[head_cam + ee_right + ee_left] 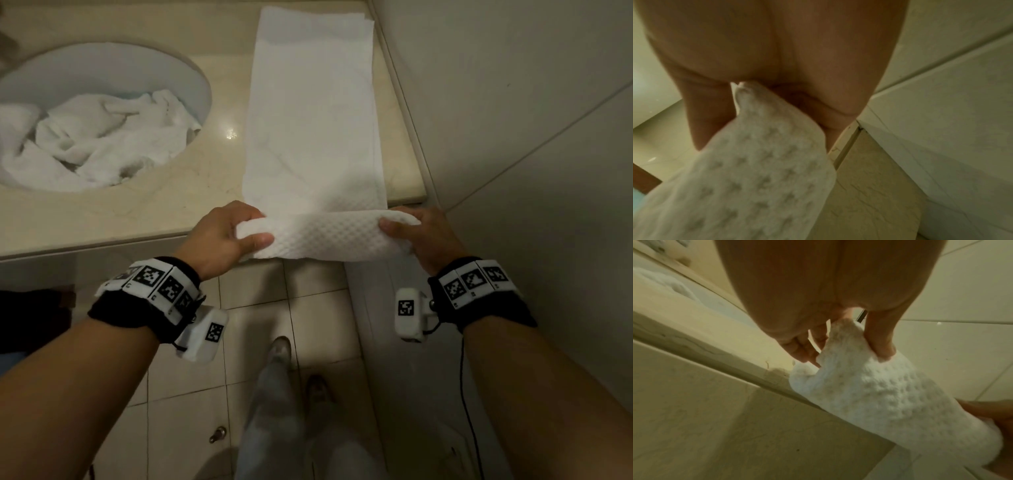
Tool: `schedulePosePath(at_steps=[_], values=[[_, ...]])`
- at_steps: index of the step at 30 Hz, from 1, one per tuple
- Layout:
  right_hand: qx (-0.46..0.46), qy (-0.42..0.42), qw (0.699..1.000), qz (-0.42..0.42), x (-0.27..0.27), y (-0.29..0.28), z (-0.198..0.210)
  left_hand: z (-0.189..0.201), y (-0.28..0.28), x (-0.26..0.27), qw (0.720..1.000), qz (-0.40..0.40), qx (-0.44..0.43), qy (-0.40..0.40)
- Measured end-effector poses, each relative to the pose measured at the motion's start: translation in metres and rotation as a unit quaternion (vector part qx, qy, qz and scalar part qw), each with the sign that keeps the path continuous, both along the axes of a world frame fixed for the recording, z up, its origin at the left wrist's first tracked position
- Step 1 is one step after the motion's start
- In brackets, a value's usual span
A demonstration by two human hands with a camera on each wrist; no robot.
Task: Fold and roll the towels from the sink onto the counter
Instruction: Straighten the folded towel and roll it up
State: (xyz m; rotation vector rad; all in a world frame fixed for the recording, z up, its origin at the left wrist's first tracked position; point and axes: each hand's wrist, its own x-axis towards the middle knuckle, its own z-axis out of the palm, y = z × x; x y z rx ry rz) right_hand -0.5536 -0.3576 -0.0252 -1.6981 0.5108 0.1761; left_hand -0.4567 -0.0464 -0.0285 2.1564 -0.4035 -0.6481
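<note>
A white towel [311, 113], folded into a long strip, lies on the beige counter [144, 212] and runs from its back edge to its front edge. The near end is curled into a short roll [329, 236] that overhangs the counter's front edge. My left hand [236, 234] grips the roll's left end, thumb on the near side and fingers over the top. My right hand [407, 229] grips the right end the same way. The waffle-textured roll [879, 395] fills the left wrist view, and the roll [756, 170] also fills the right wrist view. More crumpled white towels [102, 140] lie in the round sink [191, 72] at the left.
A tiled wall [513, 102] stands close against the counter's right end. Below the counter edge is a tiled floor [318, 308] with my legs and shoes [281, 349]. A dark object [30, 318] sits at the lower left.
</note>
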Motion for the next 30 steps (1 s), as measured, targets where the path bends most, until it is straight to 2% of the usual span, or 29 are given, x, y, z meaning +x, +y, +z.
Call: schedulePosePath(at_steps=[4,9,12,14,18,20,25,28,30], values=[[0.031,0.009,0.998,-0.060,0.013,0.001,-0.005,0.000,-0.003,0.021,0.998,-0.015,-0.056,0.018],[0.020,-0.028,0.994,-0.100,0.029,0.004,-0.007,0.000,-0.012,0.040,0.989,0.044,-0.140,0.007],[0.039,-0.027,0.989,-0.142,0.038,0.005,-0.009,0.000,-0.012,0.044,0.990,-0.006,-0.134,0.040],[0.042,-0.010,0.987,-0.154,0.043,0.003,-0.010,-0.001,-0.012,0.046,0.993,-0.045,-0.106,0.029],[0.065,-0.002,0.989,-0.130,0.049,0.000,-0.010,-0.004,-0.012,0.051,0.990,-0.001,-0.139,0.030],[0.080,-0.014,0.993,-0.089,0.047,-0.004,-0.011,-0.006,-0.012,0.052,0.989,0.032,-0.140,0.033],[-0.075,-0.024,0.994,0.074,0.043,-0.013,-0.008,-0.003,-0.014,0.057,0.984,0.107,-0.128,0.067],[-0.113,-0.032,0.989,0.095,0.046,-0.012,-0.008,-0.001,-0.018,0.063,0.982,0.122,-0.118,0.078],[-0.093,-0.036,0.992,0.073,0.049,-0.009,-0.009,-0.001,-0.019,0.069,0.980,0.137,-0.114,0.091]])
